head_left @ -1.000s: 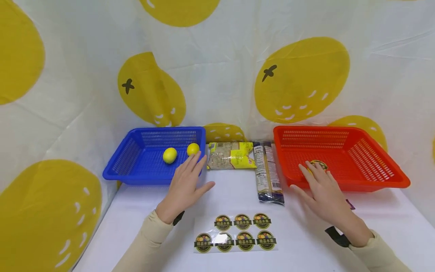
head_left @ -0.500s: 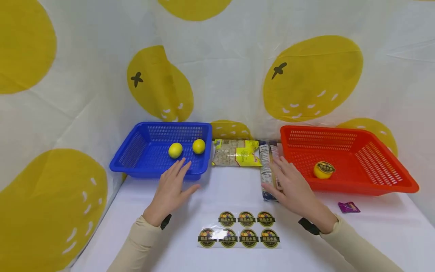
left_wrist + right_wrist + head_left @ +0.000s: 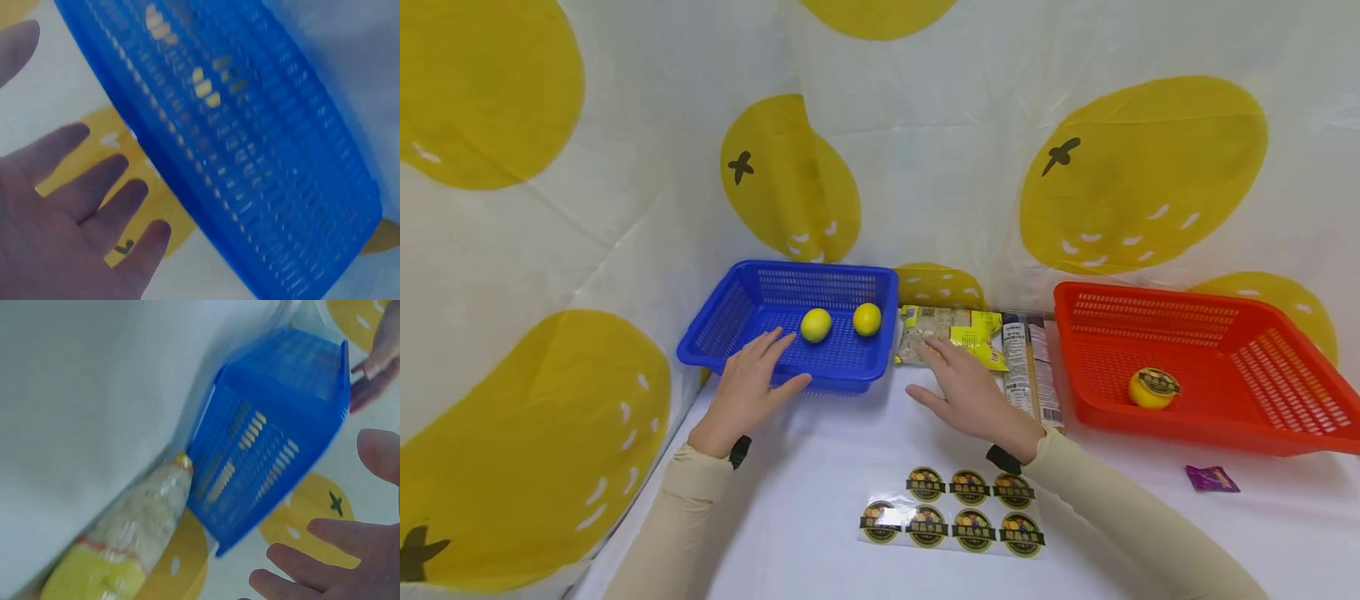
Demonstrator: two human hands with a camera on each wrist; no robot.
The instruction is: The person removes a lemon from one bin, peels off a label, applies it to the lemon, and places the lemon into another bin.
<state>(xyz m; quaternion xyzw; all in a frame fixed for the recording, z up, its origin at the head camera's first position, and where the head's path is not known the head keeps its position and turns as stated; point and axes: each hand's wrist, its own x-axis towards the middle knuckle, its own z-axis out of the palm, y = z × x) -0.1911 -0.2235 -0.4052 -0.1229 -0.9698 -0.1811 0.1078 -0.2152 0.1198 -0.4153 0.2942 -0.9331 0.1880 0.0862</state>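
Observation:
My left hand (image 3: 747, 392) hovers with spread fingers by the front left of a blue plastic basket (image 3: 842, 379). Two lemons (image 3: 816, 326) lie in that basket, and the left wrist view shows them through its slotted wall. The right hand (image 3: 976, 392), also with fingers extended and holding nothing, is over the table, its fingertips overlapping the yellow-and-clear food bag (image 3: 973, 335) in the head view. Inside the red basket (image 3: 1210, 431) at the right is a yellow fruit (image 3: 1150, 392) bearing a round dark label. A sheet of round stickers (image 3: 951, 517) lies nearest me.
A long narrow food packet (image 3: 1019, 367) lies between the yellow bag and the red basket. In front of the red basket is a small purple wrapper (image 3: 1212, 478). A white curtain (image 3: 925, 183) with yellow fruit prints hangs behind the table.
My right hand has moved left from above the red basket, past the long packet, leaving the labelled fruit there. The left hand stays near the blue basket's front. The head view has turned left.

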